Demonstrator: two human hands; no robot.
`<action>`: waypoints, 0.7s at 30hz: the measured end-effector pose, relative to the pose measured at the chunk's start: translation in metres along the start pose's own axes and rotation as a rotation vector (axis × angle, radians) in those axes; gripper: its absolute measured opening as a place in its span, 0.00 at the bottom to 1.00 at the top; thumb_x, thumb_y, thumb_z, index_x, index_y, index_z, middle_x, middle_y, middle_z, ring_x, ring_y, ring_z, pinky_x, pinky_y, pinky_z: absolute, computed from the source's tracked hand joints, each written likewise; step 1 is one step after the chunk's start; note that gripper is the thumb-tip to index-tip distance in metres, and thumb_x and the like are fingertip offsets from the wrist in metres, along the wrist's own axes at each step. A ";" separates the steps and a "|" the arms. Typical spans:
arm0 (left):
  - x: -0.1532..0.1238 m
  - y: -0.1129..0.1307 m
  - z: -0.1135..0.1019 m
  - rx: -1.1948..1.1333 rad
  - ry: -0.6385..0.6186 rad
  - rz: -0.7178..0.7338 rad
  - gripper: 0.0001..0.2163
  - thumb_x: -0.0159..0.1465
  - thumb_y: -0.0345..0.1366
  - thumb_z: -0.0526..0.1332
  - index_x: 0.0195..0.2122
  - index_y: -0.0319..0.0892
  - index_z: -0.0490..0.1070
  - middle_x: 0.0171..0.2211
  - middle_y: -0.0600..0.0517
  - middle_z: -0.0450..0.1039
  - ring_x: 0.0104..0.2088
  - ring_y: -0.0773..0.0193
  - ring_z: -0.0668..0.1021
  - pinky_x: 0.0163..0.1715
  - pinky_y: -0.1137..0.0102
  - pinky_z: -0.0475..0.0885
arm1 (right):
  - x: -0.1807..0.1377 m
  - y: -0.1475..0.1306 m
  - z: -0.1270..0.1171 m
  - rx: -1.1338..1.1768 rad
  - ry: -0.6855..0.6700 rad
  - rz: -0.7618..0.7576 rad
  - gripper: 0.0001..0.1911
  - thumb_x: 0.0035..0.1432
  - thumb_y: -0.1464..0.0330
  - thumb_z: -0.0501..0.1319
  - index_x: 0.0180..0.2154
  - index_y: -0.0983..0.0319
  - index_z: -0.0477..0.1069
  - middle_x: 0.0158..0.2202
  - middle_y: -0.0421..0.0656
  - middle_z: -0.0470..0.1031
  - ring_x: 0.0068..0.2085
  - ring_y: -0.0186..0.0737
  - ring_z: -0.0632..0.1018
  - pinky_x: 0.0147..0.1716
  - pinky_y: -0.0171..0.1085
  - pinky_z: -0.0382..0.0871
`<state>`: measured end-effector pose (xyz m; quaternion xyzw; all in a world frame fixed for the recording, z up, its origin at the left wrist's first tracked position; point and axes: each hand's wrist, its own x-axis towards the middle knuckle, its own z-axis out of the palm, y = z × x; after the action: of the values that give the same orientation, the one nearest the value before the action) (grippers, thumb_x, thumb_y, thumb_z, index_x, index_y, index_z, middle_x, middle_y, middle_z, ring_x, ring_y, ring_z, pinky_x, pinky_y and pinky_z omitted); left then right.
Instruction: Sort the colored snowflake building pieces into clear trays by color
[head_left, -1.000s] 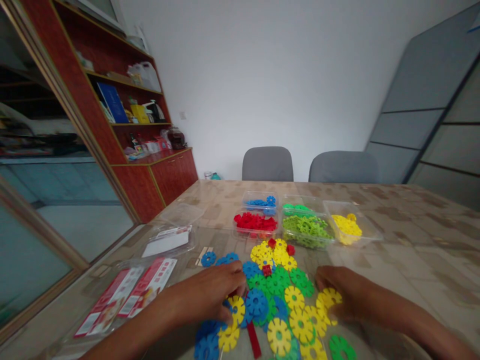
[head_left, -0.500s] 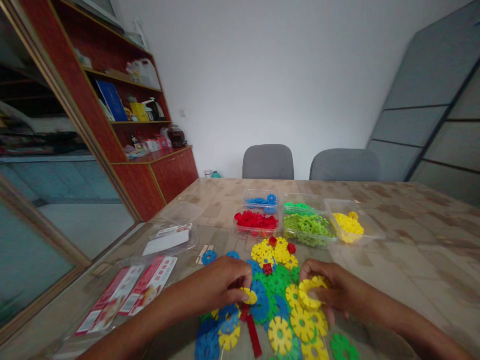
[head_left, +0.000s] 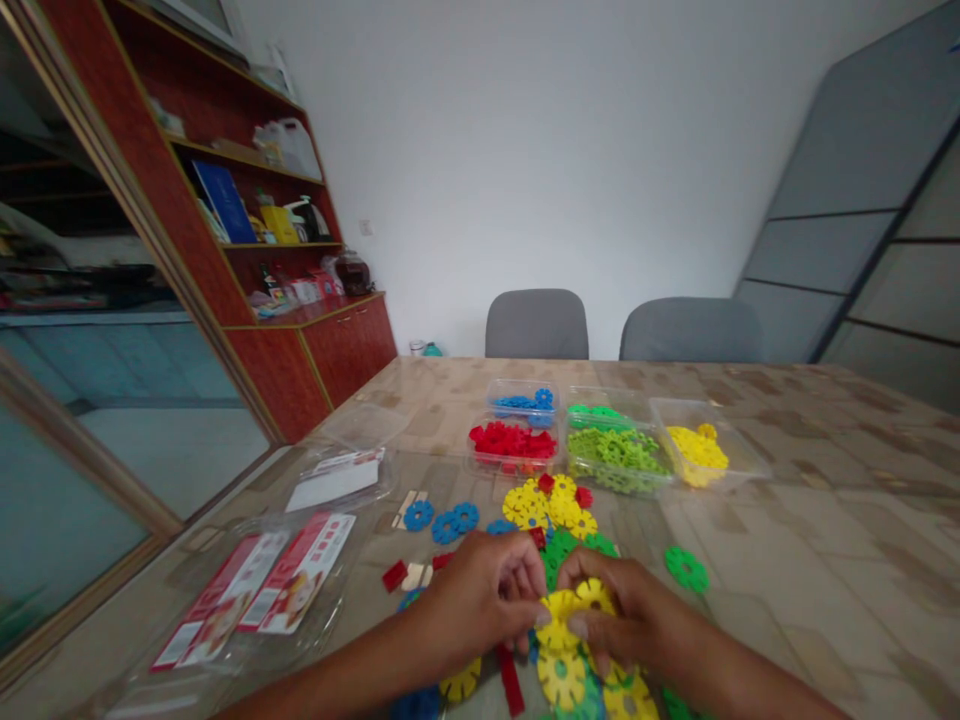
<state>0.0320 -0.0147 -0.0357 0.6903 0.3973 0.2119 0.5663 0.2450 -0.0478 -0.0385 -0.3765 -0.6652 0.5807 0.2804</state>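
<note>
My left hand (head_left: 487, 597) and my right hand (head_left: 622, 620) meet at the near middle of the table, both closed on yellow gear-shaped discs (head_left: 568, 615) pressed together between the fingertips. Under and around them lies a loose pile of flat plastic discs (head_left: 559, 520) in yellow, green, blue and red. Two blue discs (head_left: 448, 522) lie to the left of the pile. A single green disc (head_left: 686, 568) lies apart to the right. A red bar (head_left: 510, 680) shows below my hands.
Clear tubs sit behind the pile: blue pieces (head_left: 523, 398), red pieces (head_left: 512, 444), green pieces (head_left: 615, 450), yellow pieces (head_left: 697, 450). Plastic packets with red labels (head_left: 277, 575) and a lid (head_left: 337, 478) lie at left. Two grey chairs (head_left: 536, 323) stand beyond the table; a wooden cabinet (head_left: 247, 220) stands at left.
Both hands came together toward the middle, bringing their yellow discs into contact. The view shifted, so more of the pile's left side and a lone green disc now show.
</note>
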 end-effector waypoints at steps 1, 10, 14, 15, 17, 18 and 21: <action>0.000 0.001 0.000 0.020 0.002 0.016 0.07 0.55 0.32 0.65 0.31 0.41 0.66 0.20 0.59 0.69 0.20 0.69 0.74 0.20 0.77 0.64 | 0.001 0.000 0.002 -0.023 0.011 -0.009 0.14 0.60 0.55 0.60 0.37 0.60 0.65 0.28 0.34 0.63 0.23 0.31 0.69 0.23 0.30 0.61; -0.007 0.021 -0.022 0.283 0.057 0.197 0.04 0.61 0.32 0.60 0.37 0.41 0.72 0.27 0.56 0.71 0.28 0.67 0.72 0.27 0.75 0.62 | -0.005 -0.014 -0.061 -0.540 0.383 -0.102 0.13 0.60 0.56 0.57 0.35 0.59 0.68 0.27 0.38 0.70 0.28 0.38 0.70 0.27 0.34 0.64; -0.005 0.021 -0.028 0.324 0.063 0.190 0.05 0.61 0.31 0.58 0.35 0.40 0.73 0.29 0.55 0.73 0.29 0.67 0.74 0.29 0.75 0.64 | -0.017 -0.011 -0.143 -0.855 0.858 -0.017 0.21 0.56 0.49 0.54 0.38 0.59 0.71 0.32 0.44 0.78 0.30 0.44 0.76 0.30 0.38 0.68; -0.004 0.021 -0.028 0.332 0.062 0.192 0.05 0.62 0.31 0.58 0.35 0.40 0.73 0.29 0.55 0.73 0.29 0.67 0.74 0.29 0.75 0.63 | -0.020 -0.009 -0.162 -0.888 0.948 0.028 0.23 0.54 0.48 0.54 0.37 0.60 0.71 0.31 0.46 0.78 0.30 0.48 0.77 0.29 0.41 0.68; -0.002 0.020 -0.031 0.364 0.070 0.205 0.06 0.62 0.30 0.58 0.35 0.40 0.74 0.29 0.55 0.74 0.28 0.68 0.73 0.28 0.76 0.63 | -0.021 -0.005 -0.193 -0.931 1.047 0.087 0.23 0.52 0.49 0.53 0.36 0.61 0.71 0.29 0.50 0.78 0.28 0.52 0.77 0.28 0.43 0.67; -0.001 0.019 -0.032 0.384 0.080 0.215 0.06 0.62 0.30 0.58 0.35 0.40 0.75 0.29 0.55 0.74 0.29 0.68 0.73 0.28 0.76 0.63 | -0.020 -0.003 -0.204 -0.942 1.061 0.106 0.22 0.51 0.51 0.53 0.34 0.61 0.72 0.28 0.50 0.78 0.28 0.52 0.77 0.27 0.43 0.67; 0.001 0.019 -0.042 0.443 0.115 0.223 0.06 0.62 0.31 0.59 0.36 0.41 0.75 0.31 0.55 0.76 0.31 0.67 0.75 0.30 0.76 0.64 | -0.015 0.003 -0.221 -0.961 1.044 0.123 0.17 0.49 0.56 0.53 0.32 0.60 0.72 0.28 0.50 0.79 0.29 0.52 0.79 0.27 0.42 0.68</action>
<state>0.0071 0.0108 -0.0064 0.8240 0.3871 0.2195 0.3508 0.4328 0.0640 -0.0030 -0.7243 -0.6039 -0.0182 0.3322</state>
